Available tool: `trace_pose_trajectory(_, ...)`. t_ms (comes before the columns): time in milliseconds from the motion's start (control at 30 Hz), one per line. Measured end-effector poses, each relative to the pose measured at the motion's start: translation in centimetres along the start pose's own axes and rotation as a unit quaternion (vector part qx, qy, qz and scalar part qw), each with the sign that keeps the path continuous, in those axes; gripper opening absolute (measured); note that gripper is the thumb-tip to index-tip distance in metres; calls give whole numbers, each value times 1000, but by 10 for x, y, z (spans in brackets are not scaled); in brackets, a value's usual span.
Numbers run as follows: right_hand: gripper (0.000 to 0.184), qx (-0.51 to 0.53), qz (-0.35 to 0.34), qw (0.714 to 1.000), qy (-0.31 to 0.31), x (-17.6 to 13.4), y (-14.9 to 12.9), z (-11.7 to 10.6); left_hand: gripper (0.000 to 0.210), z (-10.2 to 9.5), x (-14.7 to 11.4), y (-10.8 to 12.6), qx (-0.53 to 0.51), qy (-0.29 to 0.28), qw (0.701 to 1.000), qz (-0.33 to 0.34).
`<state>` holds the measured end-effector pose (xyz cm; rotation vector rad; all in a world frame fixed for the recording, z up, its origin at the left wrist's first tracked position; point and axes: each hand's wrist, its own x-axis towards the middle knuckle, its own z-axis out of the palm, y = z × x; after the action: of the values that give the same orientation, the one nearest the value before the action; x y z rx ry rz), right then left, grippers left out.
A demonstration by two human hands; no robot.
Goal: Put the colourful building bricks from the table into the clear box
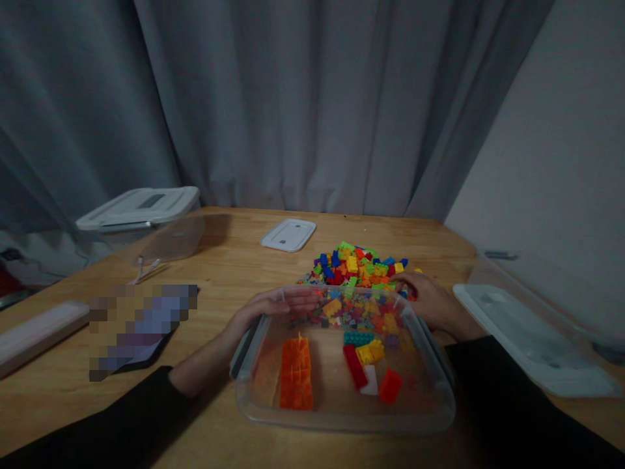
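Observation:
A clear plastic box (pixel 342 420) stands before me, its near wall closest to me. Inside lie a long orange brick piece (pixel 295 374), a teal brick (pixel 358 338), a yellow brick (pixel 371 352), a dark red brick (pixel 355 367), a white piece (pixel 370 380) and a red-orange brick (pixel 390 386). My left hand (pixel 273 307) rests at the box's far left corner, fingers stretched along the outside of the far wall. Beyond the box, my right hand (pixel 424 296) curls its fingers at the right edge of a heap of colourful toy bricks (pixel 354 266); what they hold is hidden.
A lidded clear bin (pixel 146 218) stands at the back left, with a white lid (pixel 289 235) behind the heap. To the left lie a pixelated flat device (pixel 151 332), a pale long case (pixel 43 332) and a cable (pixel 145 268). Another clear container (pixel 532 332) is at right.

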<state>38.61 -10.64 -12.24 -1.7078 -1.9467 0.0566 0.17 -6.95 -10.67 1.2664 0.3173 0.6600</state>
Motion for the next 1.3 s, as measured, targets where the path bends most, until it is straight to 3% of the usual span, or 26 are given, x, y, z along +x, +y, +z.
trace_pose_trajectory(533,28,35,-57,989,131,4,-2,0,49,1,1,1,23,5,1000,10)
trace_pose_trajectory(767,32,119,2,979,166,2,-16,-6,51,4,-1,3,10,9,1000,-6)
trace_pose_trajectory(1000,36,281,50,946,155,-3,-25,-8,49,2,0,1,6,10,1000,-1)
trace_pose_trajectory(1133,32,367,46,919,139,-6,-39,-11,51,1,1,-1,4,3,1000,0)
trace_pose_trajectory(1300,25,410,30,906,103,-10,-51,-12,53,-4,4,-3,17,-9,1000,0)
